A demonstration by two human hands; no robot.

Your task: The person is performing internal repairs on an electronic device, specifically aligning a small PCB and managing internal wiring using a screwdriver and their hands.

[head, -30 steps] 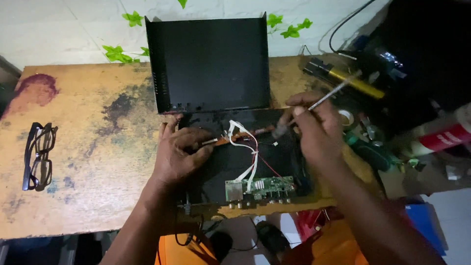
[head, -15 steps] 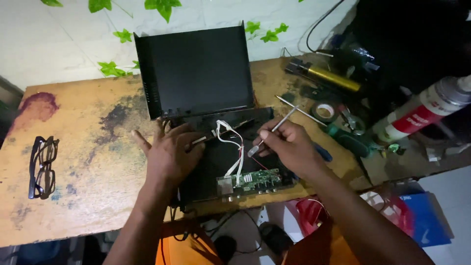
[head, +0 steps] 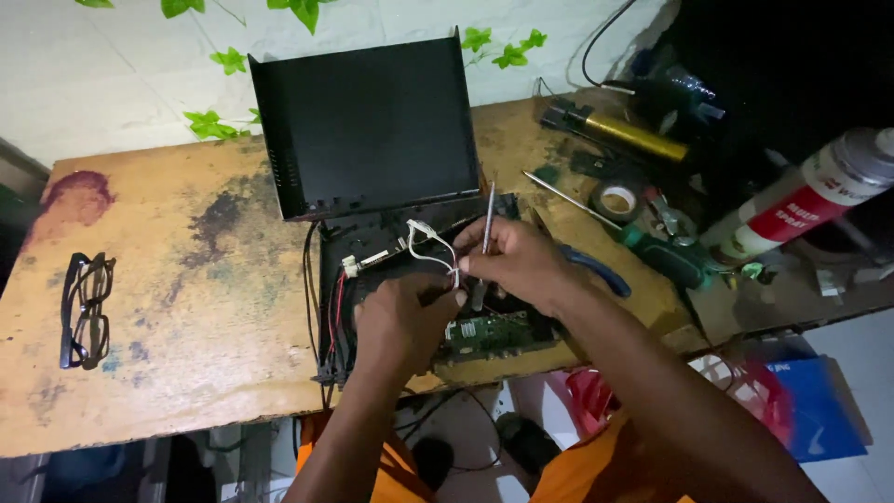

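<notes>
Right hand (head: pixel 521 265) was clenched on a thin metal tool (head: pixel 486 224), shaft upright over the open black chassis (head: pixel 331 279) at the table's (head: pixel 186 279) near edge. Left hand (head: pixel 402 321) curled, pinching the white wires (head: pixel 430 250) just beside it. Tool tip and most of the green circuit board (head: pixel 484 331) were hidden behind both hands.

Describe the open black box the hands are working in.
The open black box is a flat metal-looking case lying on the wooden table, its lid propped upright behind it. Inside show a green circuit board, white wires and red wires. The left hand rests inside it; the right hand holds a thin tool above.
</notes>
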